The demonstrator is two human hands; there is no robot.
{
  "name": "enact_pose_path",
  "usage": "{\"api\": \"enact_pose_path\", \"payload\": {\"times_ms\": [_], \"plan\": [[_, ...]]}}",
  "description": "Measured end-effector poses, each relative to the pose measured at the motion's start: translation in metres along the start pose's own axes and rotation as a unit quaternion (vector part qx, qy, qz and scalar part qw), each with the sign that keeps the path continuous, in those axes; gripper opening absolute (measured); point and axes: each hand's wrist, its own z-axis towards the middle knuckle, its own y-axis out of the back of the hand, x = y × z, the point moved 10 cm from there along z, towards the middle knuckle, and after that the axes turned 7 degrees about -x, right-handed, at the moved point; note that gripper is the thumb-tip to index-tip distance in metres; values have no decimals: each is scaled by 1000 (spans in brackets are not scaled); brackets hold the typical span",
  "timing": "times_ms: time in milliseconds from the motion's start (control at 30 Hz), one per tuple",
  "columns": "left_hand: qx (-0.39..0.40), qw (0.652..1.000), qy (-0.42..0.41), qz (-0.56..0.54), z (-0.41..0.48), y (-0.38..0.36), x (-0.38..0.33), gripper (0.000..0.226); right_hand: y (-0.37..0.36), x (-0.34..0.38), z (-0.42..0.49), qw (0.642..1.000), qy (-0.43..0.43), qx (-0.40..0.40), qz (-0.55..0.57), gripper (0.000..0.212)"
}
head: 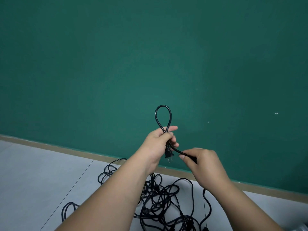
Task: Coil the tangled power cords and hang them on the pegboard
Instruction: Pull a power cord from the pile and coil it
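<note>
Green wall, tangled cords on floor; left hand clamped a power cord at its loop's crossing above the plug, right hand pinched the tail; looked light, springy, best held there.

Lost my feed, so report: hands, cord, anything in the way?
Left hand grips cord loop, plug hanging below. Right hand pinches cord past the plug. Tangled pile on floor. Pegboard not in view.
</note>
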Motion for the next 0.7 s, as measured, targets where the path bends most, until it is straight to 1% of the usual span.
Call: {"api": "enact_pose_path", "payload": {"times_ms": [67, 133, 233, 300, 400, 533, 600, 633, 667, 700], "plan": [[13, 1000, -1, -11, -1, -2, -2, 24, 1, -2, 1, 1000, 0, -11, -23, 12], [15, 1000, -7, 9, -3, -4, -3, 19, 3, -4, 2, 999, 4, -22, -41, 11], [7, 1000, -7, 25, -3, -1, -1, 21, 6, -3, 3, 997, 13, -43, -62, 11], [15, 1000, 9, -14, -2, -2, 1, 23, 9, 1, 2, 995, 22, -55, -76, 11], [23, 994, 40, -102, -4, -7, 4, 24, 8, 9, 2, 993, 41, -49, -95, 13], [16, 991, 38, -131, -7, -12, 2, 21, 7, 22, 0, 993, 70, -39, -90, 16], [9, 985, 48, -167, -10, -13, 0, 25, 2, 22, 0, 998, 52, -8, -38, 19], [3, 982, 49, -181, -10, -11, -3, 26, -5, 17, -1, 999, 17, 34, 11, 22], [-6, 980, 46, -193, -10, -8, -7, 26, -16, 9, -5, 994, -27, 96, 54, 23], [-14, 978, 39, -207, -9, -4, -13, 25, -30, 3, -13, 980, -65, 174, 68, 21]]}}
